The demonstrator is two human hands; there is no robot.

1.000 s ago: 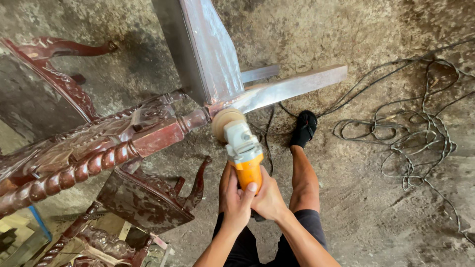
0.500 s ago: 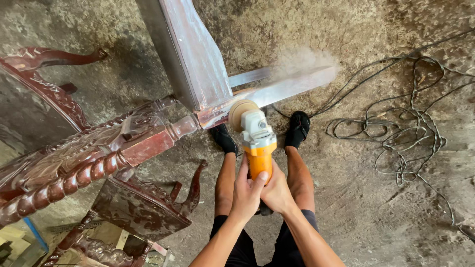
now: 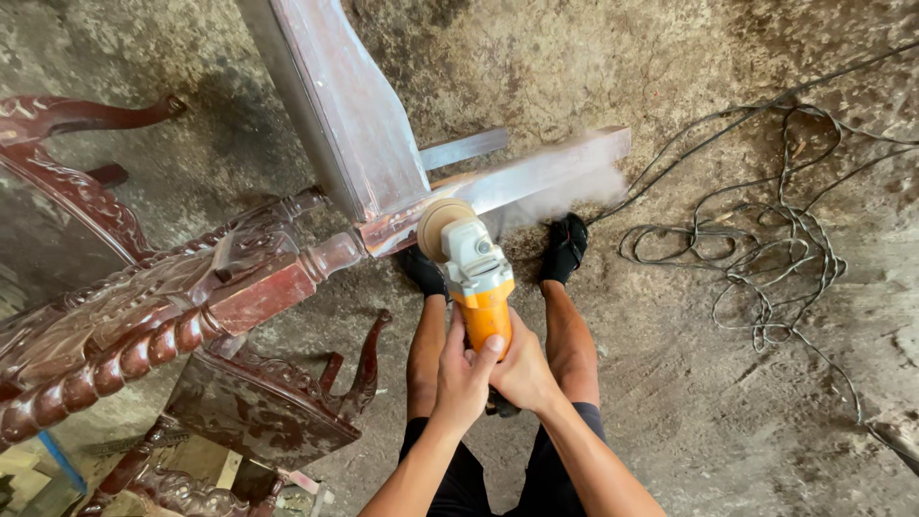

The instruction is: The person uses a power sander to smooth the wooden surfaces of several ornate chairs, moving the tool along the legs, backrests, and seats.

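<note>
Two hands wrapped together round the orange-bodied angle grinder (image 3: 476, 278): left hand (image 3: 461, 378) clasped over the barrel with the thumb up its side, right hand (image 3: 522, 369) closed round the rear end, pressed against the left. Beyond the fingertips, the tan round sanding disc (image 3: 437, 227) set against the bare pale wooden rail (image 3: 517, 182) of the dark red carved wooden furniture frame (image 3: 182, 297), pale dust (image 3: 565, 191) drifting off ahead and to the right.

Probably best done with the disc kept nearly flat, light even pressure, steady passes along the grain, no lingering near the turned red joint to the left of the hands. Worth minding too: both black-socked feet (image 3: 565, 247) close under the rail, and the loose grey cable (image 3: 756, 258) heaped well off to the right.

Hard to tell: exact contact point, hidden behind the disc; the grinder's switch and cord, covered by the palms; far ends of the frame, cut off at the left edge.
</note>
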